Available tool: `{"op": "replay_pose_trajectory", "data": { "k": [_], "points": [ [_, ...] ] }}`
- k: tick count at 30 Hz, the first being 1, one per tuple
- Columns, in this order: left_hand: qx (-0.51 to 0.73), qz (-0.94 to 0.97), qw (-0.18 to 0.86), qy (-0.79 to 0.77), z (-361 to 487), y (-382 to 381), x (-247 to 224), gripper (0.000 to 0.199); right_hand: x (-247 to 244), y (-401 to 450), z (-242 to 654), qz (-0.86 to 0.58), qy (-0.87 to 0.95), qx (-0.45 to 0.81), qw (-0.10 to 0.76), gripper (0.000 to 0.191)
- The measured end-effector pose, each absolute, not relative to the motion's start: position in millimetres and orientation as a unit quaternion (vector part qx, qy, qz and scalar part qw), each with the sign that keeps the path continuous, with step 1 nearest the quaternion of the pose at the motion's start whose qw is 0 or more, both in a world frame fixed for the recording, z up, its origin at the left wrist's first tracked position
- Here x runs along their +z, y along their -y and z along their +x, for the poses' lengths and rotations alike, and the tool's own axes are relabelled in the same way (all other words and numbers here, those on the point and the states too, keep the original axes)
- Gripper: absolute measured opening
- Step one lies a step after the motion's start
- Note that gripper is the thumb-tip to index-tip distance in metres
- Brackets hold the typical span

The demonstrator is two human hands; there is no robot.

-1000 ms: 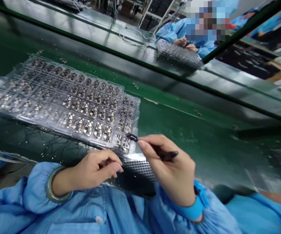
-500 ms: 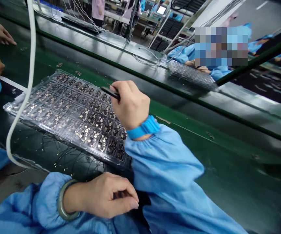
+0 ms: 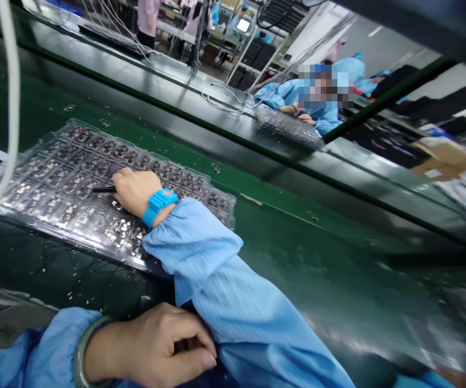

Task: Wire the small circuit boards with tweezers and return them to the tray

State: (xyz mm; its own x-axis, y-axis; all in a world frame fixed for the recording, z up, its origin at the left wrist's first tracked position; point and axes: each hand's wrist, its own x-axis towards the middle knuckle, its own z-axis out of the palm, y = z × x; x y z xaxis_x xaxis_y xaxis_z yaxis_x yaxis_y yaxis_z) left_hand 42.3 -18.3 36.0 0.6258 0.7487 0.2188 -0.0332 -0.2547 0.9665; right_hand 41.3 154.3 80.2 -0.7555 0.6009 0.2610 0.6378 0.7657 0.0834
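My right hand (image 3: 136,193), with a blue wristband (image 3: 160,206), reaches over a clear plastic tray (image 3: 95,245). It is closed round slim black tweezers (image 3: 103,189), whose rear end sticks out to the left; their tips are hidden beneath the hand. Small metallic circuit boards (image 3: 73,187) fill the tray's compartments in rows. Close to me, my left hand (image 3: 156,345) is loosely closed, thumb against the curled forefinger, and I see nothing in it. A green bangle (image 3: 83,350) circles that wrist.
A thick white cable (image 3: 12,108) hangs across the tray's left end. Loose small parts (image 3: 104,123) lie on the green work surface (image 3: 281,258) behind the tray. Thin dark wires are in front of it. Across the metal ledge, a co-worker in blue (image 3: 317,110) handles another tray (image 3: 289,126).
My right hand has moved left and lower over the tray with the tweezers. The view has shifted right, and the neighbour's hands at the left are out of sight. My left hand keeps its curl.
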Motion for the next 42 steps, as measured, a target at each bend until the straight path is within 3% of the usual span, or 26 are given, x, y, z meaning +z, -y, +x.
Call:
{"op": "replay_pose_trajectory", "data": {
  "k": [4,10,18,23,27,32,36,42],
  "points": [
    [0.329,0.718,0.56,-0.251,40.7,19.7,39.4,0.02,80.9,-148.6,47.2,-0.329,0.932,-0.09,0.123,0.014],
    [0.301,0.756,0.501,-0.296,36.3,24.2,35.8,0.016,74.8,-146.0,42.8,-0.381,0.906,-0.117,0.143,0.034],
    [0.305,0.675,0.582,-0.337,38.6,24.9,29.1,0.019,59.4,-169.0,36.5,-0.384,0.905,-0.119,0.136,0.046],
    [0.315,0.65,0.598,-0.346,37.8,25.5,25.6,0.022,57.2,-175.5,31.0,-0.35,0.926,-0.096,0.104,0.038],
    [0.283,0.649,0.617,-0.343,35.7,24.8,23.5,0.02,69.1,-174.5,38.1,-0.327,0.938,-0.063,0.091,0.017],
    [0.251,0.678,0.624,-0.296,34.4,23.7,25.2,0.018,122.9,-165.9,102.7,-0.324,0.94,0.0,0.104,0.032],
    [0.255,0.695,0.618,-0.264,35.7,22.1,29.7,0.017,154.9,-142.5,186.9,-0.403,0.902,0.066,0.138,0.029],
    [0.241,0.711,0.605,-0.267,38.8,22.2,30.9,0.016,111.6,-98.3,245.5,-0.504,0.849,0.106,0.116,0.023]
  ]
}}
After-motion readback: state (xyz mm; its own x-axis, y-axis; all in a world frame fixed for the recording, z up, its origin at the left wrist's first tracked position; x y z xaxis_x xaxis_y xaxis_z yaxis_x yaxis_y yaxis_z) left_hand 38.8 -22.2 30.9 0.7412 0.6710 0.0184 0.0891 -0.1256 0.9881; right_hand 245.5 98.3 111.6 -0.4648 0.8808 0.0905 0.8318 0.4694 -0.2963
